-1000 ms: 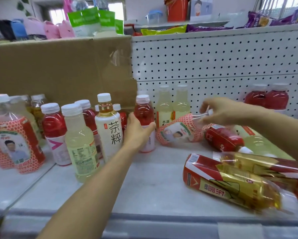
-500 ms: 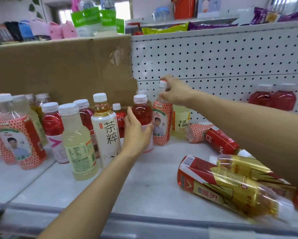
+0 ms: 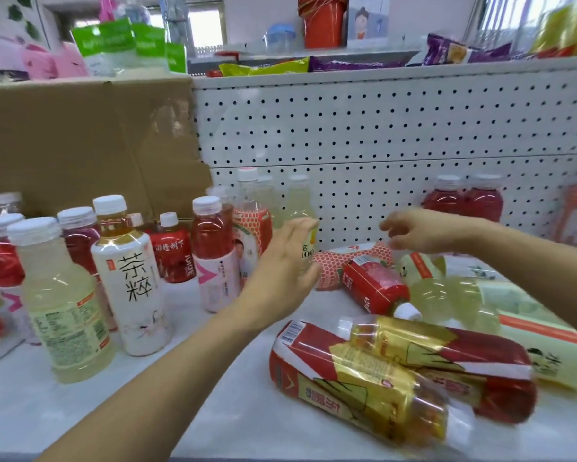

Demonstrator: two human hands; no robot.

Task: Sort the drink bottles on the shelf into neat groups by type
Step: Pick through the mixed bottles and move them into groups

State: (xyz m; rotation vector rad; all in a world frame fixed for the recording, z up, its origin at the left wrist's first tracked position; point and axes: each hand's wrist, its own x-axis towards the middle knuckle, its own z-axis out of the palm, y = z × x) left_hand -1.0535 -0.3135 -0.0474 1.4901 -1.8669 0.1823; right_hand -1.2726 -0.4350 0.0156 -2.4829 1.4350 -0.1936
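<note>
1. Fingers (image 3: 295, 235) of the left hand (image 3: 277, 265) are straight and held close together, pointing toward the back edge of the shelf (image 3: 213, 378); they pinch nothing.
2. Their tips overlap a standing pale-yellow bottle (image 3: 300, 205) at the middle of the back edge — blur hides whether they touch it.
3. Fingers (image 3: 393, 228) of the right hand (image 3: 427, 230) are loosely spread and slightly bent, holding nothing; the hand hovers above a lying honeycomb-label bottle (image 3: 337, 266) near the back edge.
4. Just in front of that one lies a red-label bottle (image 3: 373, 286), cap toward the front edge, with a lying pale bottle (image 3: 447, 295) beside it on the right.
5. At the front-right corner 2 large red-and-gold bottles (image 3: 363, 388) lie on their sides, pressed against each other.
6. Toward the left edge bottles stand upright in a mixed cluster: a white tea bottle (image 3: 130, 278) with black characters, a pale-yellow drink (image 3: 63, 311) nearest the front edge, a red drink (image 3: 213, 255) with a pink-and-white label, and a standing honeycomb-label bottle (image 3: 250, 228) just left of the left hand.
7. 2 red bottles (image 3: 447, 198) stand side by side at the back edge toward the right, against the pegboard (image 3: 380, 128).
8. A cardboard sheet (image 3: 80, 145) stands behind the left cluster.
</note>
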